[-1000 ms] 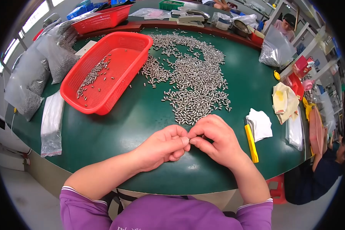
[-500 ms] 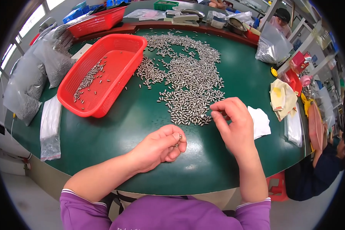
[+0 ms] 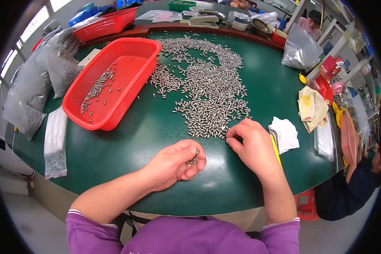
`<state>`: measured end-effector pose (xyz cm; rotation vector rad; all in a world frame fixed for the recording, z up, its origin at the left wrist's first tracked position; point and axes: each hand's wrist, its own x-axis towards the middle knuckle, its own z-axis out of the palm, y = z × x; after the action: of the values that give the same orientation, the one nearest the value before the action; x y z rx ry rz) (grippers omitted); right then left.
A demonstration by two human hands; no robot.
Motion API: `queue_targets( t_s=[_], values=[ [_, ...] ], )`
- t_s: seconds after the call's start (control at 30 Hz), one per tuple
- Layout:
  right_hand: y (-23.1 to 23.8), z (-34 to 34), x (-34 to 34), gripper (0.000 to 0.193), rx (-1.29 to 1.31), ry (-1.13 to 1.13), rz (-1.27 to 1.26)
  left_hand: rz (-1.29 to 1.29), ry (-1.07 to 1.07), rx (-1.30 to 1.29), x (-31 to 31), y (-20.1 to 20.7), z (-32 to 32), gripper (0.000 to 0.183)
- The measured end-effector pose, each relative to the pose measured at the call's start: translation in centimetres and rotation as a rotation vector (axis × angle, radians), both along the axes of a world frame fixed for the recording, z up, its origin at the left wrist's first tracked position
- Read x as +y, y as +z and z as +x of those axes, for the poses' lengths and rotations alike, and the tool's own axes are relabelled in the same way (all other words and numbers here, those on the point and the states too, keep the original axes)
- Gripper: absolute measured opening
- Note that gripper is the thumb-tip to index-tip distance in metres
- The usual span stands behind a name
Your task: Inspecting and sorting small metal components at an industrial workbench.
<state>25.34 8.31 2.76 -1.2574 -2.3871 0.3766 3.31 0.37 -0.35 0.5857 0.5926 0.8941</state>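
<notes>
Right hand (image 3: pixel 253 144) — now nearer the left hand (image 3: pixel 173 164).

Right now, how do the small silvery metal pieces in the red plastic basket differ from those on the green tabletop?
Amount: the basket batch is small; the tabletop heap is far larger.
Layout: the basket batch forms a narrow strip; the tabletop heap spreads broadly.
Position: the right hand is beside the tabletop heap's near edge; the basket batch is untouched.
Shared: small, silvery, elongated pieces.
</notes>
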Motion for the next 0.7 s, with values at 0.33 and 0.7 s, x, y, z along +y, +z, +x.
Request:
queue_targets(
  t_s=[0.33,0.7],
  values=[
    [1.1,-1.4,-0.7,0.009,0.377,0.261,-0.473,-0.003,0.025,-0.012,-0.1,0.0,-0.1,0.017],
    [0.1,-1.8,-0.9,0.01,0.45,0.366,-0.443,0.003,-0.011,-0.026,-0.1,0.2,0.1,0.016]
  ],
)
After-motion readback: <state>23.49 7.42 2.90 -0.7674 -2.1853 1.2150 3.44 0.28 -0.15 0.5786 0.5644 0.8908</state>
